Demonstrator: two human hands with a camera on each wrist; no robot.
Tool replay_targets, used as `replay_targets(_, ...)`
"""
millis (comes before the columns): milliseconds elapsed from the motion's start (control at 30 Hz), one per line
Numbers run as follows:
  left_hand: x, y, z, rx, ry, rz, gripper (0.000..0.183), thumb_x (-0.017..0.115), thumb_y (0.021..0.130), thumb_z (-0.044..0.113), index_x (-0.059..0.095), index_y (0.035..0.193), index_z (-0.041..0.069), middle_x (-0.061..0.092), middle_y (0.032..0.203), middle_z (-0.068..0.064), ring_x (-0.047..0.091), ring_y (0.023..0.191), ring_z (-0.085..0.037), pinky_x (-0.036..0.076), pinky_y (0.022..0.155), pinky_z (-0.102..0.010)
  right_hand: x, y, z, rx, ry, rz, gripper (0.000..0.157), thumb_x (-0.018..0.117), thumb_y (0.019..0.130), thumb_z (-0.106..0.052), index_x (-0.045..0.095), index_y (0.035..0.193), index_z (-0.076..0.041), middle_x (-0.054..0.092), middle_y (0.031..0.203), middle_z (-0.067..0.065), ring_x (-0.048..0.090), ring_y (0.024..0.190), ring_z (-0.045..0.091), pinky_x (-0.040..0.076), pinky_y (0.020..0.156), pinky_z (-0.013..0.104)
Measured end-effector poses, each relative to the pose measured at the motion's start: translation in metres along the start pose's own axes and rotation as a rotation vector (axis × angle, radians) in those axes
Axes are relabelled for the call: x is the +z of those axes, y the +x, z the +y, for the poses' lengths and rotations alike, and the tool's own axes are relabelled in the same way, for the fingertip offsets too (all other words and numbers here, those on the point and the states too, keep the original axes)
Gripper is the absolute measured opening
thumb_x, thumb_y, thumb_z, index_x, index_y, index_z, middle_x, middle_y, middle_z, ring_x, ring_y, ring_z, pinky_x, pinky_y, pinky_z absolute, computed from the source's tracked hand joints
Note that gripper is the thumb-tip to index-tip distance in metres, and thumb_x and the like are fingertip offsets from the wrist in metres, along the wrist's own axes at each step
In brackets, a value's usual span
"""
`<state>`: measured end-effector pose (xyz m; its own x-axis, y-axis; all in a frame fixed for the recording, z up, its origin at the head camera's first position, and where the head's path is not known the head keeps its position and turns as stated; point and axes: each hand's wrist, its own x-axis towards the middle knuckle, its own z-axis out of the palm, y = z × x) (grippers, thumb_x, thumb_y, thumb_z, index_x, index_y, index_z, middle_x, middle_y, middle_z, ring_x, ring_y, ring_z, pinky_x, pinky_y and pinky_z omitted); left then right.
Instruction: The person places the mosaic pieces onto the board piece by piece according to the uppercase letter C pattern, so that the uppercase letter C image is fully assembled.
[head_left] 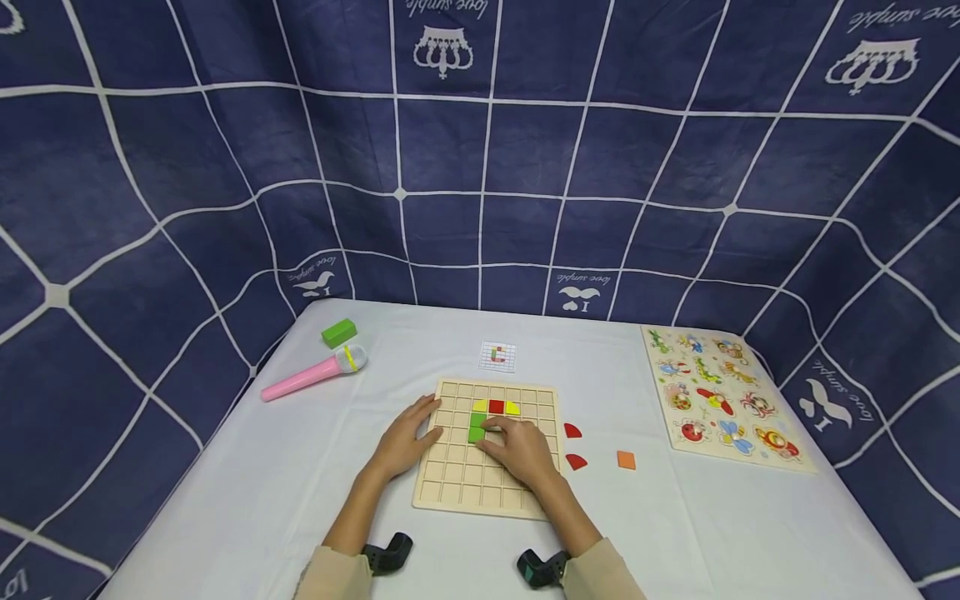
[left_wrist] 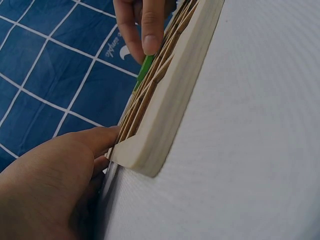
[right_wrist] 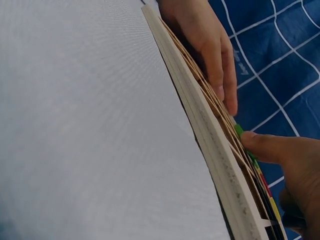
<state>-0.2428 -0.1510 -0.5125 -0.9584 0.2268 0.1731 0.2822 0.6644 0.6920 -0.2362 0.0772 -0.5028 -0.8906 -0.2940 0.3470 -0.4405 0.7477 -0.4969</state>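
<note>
A pale wooden grid board [head_left: 450, 473] lies on the white table with coloured tiles in its cells. My left hand [head_left: 405, 435] rests at the board's left edge, thumb and fingers spread against it. Over the middle of the board, my right hand [head_left: 521, 450] pinches a green square tile [head_left: 476, 435] between thumb and finger; in the right wrist view the thumb touches a green tile [right_wrist: 238, 130]. Another green square [head_left: 478, 418] adjoins it. Above them sit a red square [head_left: 497, 407] and two yellow quarter-round tiles, one on each side.
Two red quarter-round tiles [head_left: 576, 461] and an orange square [head_left: 626, 460] lie right of the board. Behind it is a pattern card [head_left: 497, 357]. A pink toy microphone [head_left: 307, 377] and green block [head_left: 339, 333] are at left, an animal puzzle board [head_left: 678, 400] at right.
</note>
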Motion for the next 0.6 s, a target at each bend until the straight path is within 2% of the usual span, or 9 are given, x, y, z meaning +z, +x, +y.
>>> replay_targets(67, -0.0002, -0.0003, -0.0002, 0.013, 0.003, 0.006, 0.053, 0.06, 0.09, 0.025, 0.044, 0.137, 0.007, 0.034, 0.145, -0.012, 0.028, 0.133, -0.033, 0.024, 0.106, -0.052, -0.0001, -0.0004, -0.0002, -0.003, 0.003, 0.001, 0.03, 0.075, 0.075, -0.038, 0.072, 0.096, -0.017, 0.069, 0.081, -0.002, 0.05, 0.057, 0.008, 0.043, 0.053, 0.024)
replay_targets(167, 0.0003, -0.0003, -0.0011, 0.016, 0.011, 0.009, 0.052, 0.06, 0.09, 0.025, 0.044, 0.137, 0.007, 0.034, 0.146, -0.012, 0.028, 0.133, -0.033, 0.024, 0.106, -0.052, 0.0007, -0.0009, 0.0001, -0.01, 0.001, 0.008, 0.03, 0.076, 0.074, -0.038, 0.072, 0.096, -0.017, 0.07, 0.092, -0.002, 0.062, 0.073, 0.012, 0.049, 0.064, 0.027)
replay_targets(267, 0.0013, -0.0003, -0.0021, 0.009, 0.014, 0.009, 0.053, 0.059, 0.09, 0.026, 0.044, 0.137, 0.008, 0.033, 0.146, -0.011, 0.028, 0.134, -0.033, 0.024, 0.105, -0.053, 0.0019, -0.0011, 0.0007, -0.012, -0.001, 0.009, 0.031, 0.075, 0.074, -0.039, 0.072, 0.096, -0.017, 0.07, 0.095, -0.001, 0.065, 0.084, 0.016, 0.051, 0.07, 0.031)
replay_targets(600, 0.0022, 0.0001, -0.0016, -0.003, 0.012, 0.006, 0.052, 0.059, 0.091, 0.026, 0.044, 0.138, 0.009, 0.032, 0.147, -0.009, 0.027, 0.134, -0.031, 0.024, 0.106, -0.052, -0.002, -0.0017, 0.0023, -0.011, 0.0, 0.013, 0.033, 0.076, 0.073, -0.04, 0.072, 0.098, -0.018, 0.07, 0.095, -0.004, 0.065, 0.084, 0.017, 0.051, 0.072, 0.032)
